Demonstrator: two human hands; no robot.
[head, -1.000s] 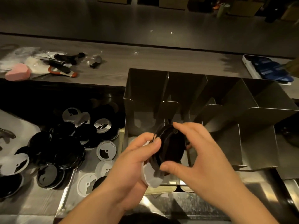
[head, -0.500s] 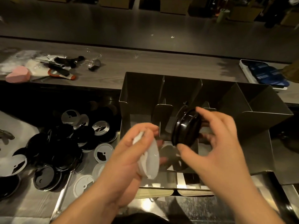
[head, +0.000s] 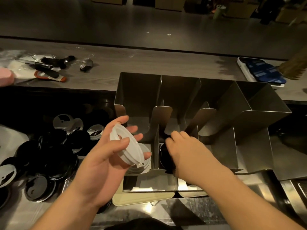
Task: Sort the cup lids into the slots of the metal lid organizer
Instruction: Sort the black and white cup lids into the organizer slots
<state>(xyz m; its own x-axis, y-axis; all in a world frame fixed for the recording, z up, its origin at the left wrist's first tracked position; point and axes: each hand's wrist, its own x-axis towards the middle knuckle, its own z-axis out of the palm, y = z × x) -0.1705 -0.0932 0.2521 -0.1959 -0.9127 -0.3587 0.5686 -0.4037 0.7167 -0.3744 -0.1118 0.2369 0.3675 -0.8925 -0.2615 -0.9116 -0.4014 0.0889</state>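
The metal lid organizer stands in the middle with several upright slots. My left hand holds a small stack of white lids in front of the leftmost slot, where more white lids lie at the bottom. My right hand reaches down into the second slot from the left, fingers curled on a stack of black lids that sits low in that slot and is mostly hidden by the hand.
A heap of loose black and white lids lies on the counter at left. Scissors and small tools rest on the wooden shelf behind. A white tray with blue packets sits at far right. Cream trays lie below the organizer.
My right hand carried the black lids away from the white ones and lowered them into the second slot. My left hand kept the white lids and tilted them up by the first slot.
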